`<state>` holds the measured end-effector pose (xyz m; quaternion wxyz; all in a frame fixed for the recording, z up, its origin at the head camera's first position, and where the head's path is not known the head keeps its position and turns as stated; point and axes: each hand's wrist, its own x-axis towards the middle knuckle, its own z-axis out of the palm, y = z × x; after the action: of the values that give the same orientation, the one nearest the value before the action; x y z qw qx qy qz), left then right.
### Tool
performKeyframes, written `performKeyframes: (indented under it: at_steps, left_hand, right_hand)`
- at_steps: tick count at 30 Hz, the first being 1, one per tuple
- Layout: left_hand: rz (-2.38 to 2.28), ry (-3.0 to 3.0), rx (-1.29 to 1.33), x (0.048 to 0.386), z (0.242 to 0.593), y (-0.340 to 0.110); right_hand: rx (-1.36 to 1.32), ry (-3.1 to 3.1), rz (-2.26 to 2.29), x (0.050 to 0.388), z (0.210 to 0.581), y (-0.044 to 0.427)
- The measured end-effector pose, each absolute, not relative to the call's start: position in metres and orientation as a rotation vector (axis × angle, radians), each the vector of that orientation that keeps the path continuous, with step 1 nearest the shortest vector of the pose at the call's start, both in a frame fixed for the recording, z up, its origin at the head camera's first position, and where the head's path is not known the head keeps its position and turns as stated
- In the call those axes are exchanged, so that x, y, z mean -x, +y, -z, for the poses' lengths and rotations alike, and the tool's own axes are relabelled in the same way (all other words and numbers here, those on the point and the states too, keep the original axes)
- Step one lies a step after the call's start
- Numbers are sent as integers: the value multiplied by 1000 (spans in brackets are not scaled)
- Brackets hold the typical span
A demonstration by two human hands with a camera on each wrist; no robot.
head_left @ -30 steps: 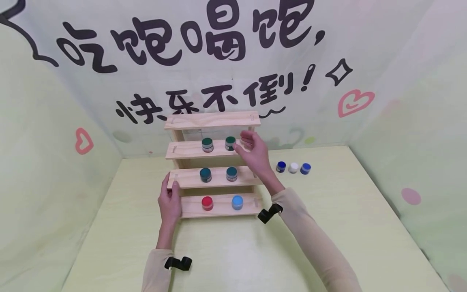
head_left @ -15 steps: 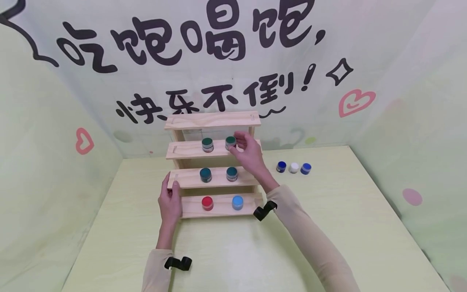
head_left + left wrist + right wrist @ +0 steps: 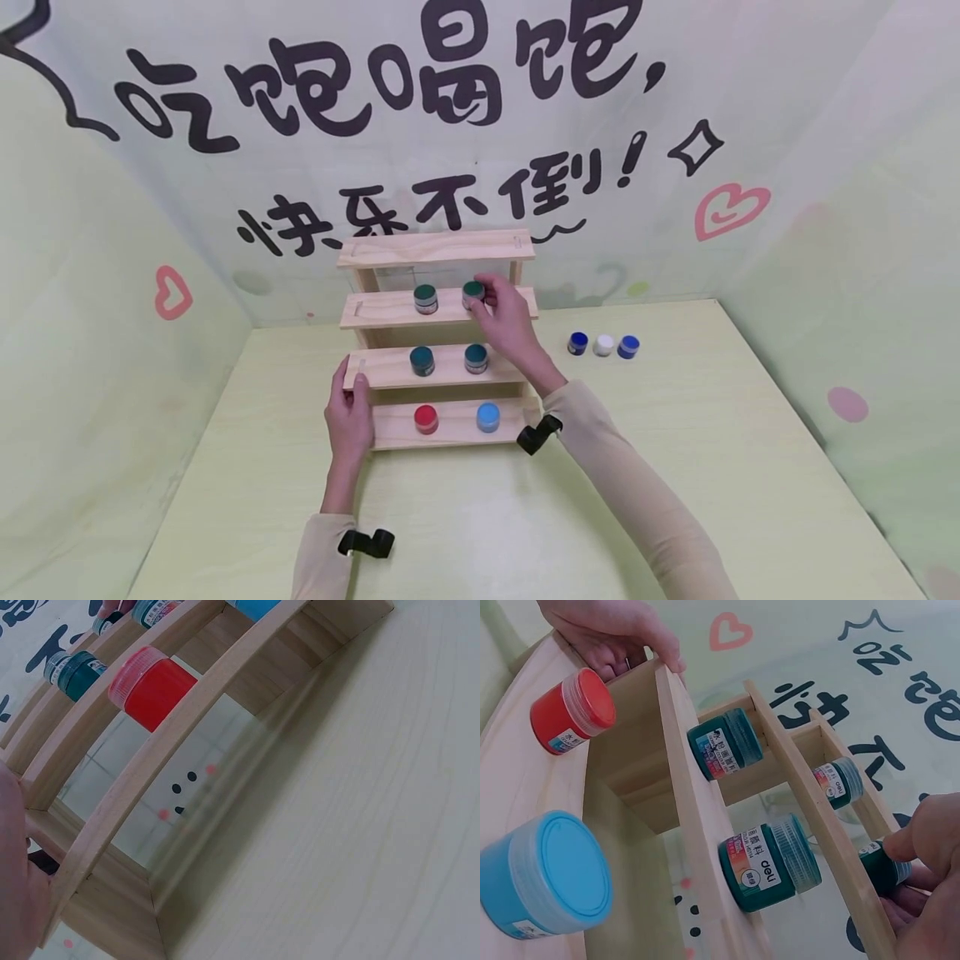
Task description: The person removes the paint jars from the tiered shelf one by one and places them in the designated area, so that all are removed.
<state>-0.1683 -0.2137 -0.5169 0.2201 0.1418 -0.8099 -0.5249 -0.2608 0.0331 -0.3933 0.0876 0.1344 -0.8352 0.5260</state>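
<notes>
A wooden tiered rack (image 3: 442, 312) stands on the table. My right hand (image 3: 507, 317) pinches a dark green paint jar (image 3: 472, 293) on the second tier from the top; in the right wrist view, thumb and fingers lie on either side of this jar (image 3: 881, 868). Left of it sits another green jar (image 3: 426, 300). On the tier below are two teal jars, one left (image 3: 422, 361) and one right (image 3: 476, 359). The lowest tier bears a red jar (image 3: 426, 419) and a light blue jar (image 3: 488, 417). My left hand (image 3: 350, 417) grips the rack's left end.
On the table right of the rack stand a dark blue jar (image 3: 577, 343), a white jar (image 3: 603, 345) and a blue jar (image 3: 628, 347). A printed cloth wall (image 3: 637, 225) rises directly behind the rack. The table (image 3: 675, 433) spreads out in front and to the right.
My right hand has moved a little left, and its fingers have closed on the upper right green jar. The left hand keeps its hold on the rack.
</notes>
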Motion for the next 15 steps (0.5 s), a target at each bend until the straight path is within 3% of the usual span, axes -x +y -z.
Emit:
performKeyframes:
  at_steps: [15]
  left_hand:
    - [1446,-2242,-389,168,518,-214]
  right_hand:
    - [-404,-2383,-1621,249,398,50]
